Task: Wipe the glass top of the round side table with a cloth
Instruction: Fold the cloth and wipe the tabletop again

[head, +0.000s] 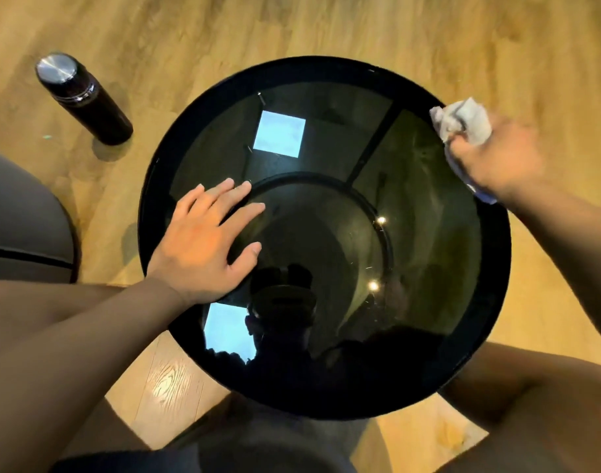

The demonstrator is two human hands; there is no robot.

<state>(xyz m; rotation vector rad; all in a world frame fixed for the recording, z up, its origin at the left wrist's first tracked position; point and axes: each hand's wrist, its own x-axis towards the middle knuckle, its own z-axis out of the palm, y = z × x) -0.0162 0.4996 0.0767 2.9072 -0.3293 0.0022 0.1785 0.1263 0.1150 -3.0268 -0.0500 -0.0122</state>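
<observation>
Two hands work: the right hand (497, 158) clutches a crumpled cloth (463, 126) at the far right rim of the round glass counter (326, 107); unwiped glass lies leftward, where the left hand (207, 240) presses flat, fingers spread.

Left hand (203, 240) flat on the counter's glass top (326, 233), left side; right hand (497, 158) with cloth (463, 121) at far right rim; flask (84, 97) on floor (292, 25), far left.

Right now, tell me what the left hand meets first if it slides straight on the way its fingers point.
Nothing, as far as the picture shows: the left hand lies flat on the glass top, fingers pointing right across bare glass.
</observation>
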